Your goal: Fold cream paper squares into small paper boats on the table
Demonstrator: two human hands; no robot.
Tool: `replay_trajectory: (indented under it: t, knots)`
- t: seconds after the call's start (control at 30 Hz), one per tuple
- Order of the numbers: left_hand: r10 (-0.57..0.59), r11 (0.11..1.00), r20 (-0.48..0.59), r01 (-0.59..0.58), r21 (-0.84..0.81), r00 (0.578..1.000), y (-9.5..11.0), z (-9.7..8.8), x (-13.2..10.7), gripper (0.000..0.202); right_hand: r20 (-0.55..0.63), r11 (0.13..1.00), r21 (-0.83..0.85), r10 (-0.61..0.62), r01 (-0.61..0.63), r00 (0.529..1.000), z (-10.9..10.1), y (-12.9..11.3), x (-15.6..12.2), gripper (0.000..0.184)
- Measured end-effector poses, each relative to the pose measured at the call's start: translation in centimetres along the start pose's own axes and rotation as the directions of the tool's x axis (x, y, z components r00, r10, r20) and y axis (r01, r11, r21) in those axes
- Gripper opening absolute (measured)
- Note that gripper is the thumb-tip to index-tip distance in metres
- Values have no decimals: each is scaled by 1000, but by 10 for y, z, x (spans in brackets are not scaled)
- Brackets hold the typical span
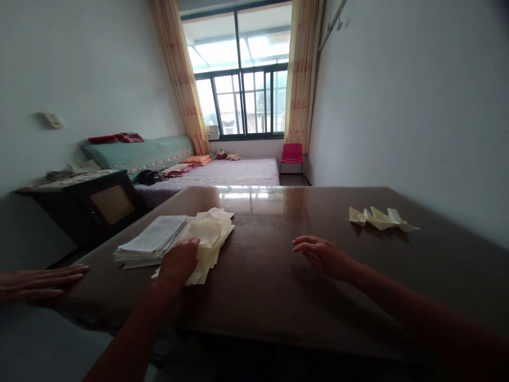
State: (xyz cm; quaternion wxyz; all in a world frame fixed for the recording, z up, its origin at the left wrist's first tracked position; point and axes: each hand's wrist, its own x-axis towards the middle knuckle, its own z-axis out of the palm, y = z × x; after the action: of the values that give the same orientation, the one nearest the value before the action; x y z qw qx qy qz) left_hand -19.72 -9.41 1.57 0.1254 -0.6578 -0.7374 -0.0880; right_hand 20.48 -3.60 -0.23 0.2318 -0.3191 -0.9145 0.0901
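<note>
On the left side of the table, my left hand (181, 260) rests at a loose pile of thin pale-yellow paper (212, 241). Its fingers are curled against the sheets, and their tips are partly hidden. Beside that pile, and partly under it, lies a stack of white printed paper (155, 233). My right hand (322, 257) is held just over the bare tabletop, palm turned inward, fingers loosely bent and apart, holding nothing. Several folded yellow paper shapes (382, 218) stand in a row beyond it at the right.
The glossy brown table (262, 297) spans the front. Another person's hand (43, 281) lies flat at its left edge. Behind are a bed (246, 170), a pink chair (292, 154) and a window. A dark cabinet (79, 207) stands at left.
</note>
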Motion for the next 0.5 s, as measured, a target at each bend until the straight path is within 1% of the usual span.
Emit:
replay_trajectory:
  t: [0.03,0.07,0.1,0.13,0.17,0.2,0.23,0.27,0.3,0.33,0.37,0.4,0.43,0.47,0.5]
  knots:
    - [14,1000,-80,-15,-4,997,9,-10,2,38,-18,1000,13,-2,3,1000,1,1,2,29]
    - [51,998,-183,-59,-36,982,22,-20,4,38,-46,999,34,1,0,999,3,4,5,32]
    - [113,984,-288,-147,-97,951,37,-30,7,38,-81,998,65,15,-10,997,5,7,10,36]
    - [179,949,-386,-263,-177,905,55,-37,12,35,-122,994,108,41,-28,992,6,12,15,42]
    - [224,887,-474,-380,-264,852,75,-42,17,32,-163,985,163,78,-51,984,8,16,22,52]
    - [240,803,-547,-480,-352,802,96,-45,24,29,-197,970,232,123,-76,973,9,22,29,64]
    - [252,707,-578,-555,-438,777,117,-44,31,27,-219,947,308,168,-95,961,8,26,36,78]
    - [262,606,-587,-604,-518,766,136,-42,38,26,-223,916,388,200,-101,954,6,31,43,86]
    - [260,505,-583,-623,-598,770,152,-39,46,22,-217,881,464,214,-92,952,2,34,48,87]
    - [242,419,-575,-618,-665,782,166,-34,53,18,-215,846,527,216,-73,953,-3,36,51,80]
    - [243,345,-570,-619,-705,785,175,-30,59,12,-236,821,569,222,-51,946,-9,37,53,67]
    - [233,296,-585,-630,-718,777,181,-25,65,8,-282,814,580,228,-23,932,-14,36,52,52]
    - [230,273,-614,-656,-704,755,183,-21,69,6,-360,831,556,236,4,902,-19,35,50,38]
    - [243,268,-651,-694,-668,719,183,-17,73,7,-454,871,490,228,28,862,-23,34,47,29]
    - [275,284,-685,-737,-613,675,181,-12,75,9,-534,920,388,185,45,825,-25,34,44,23]
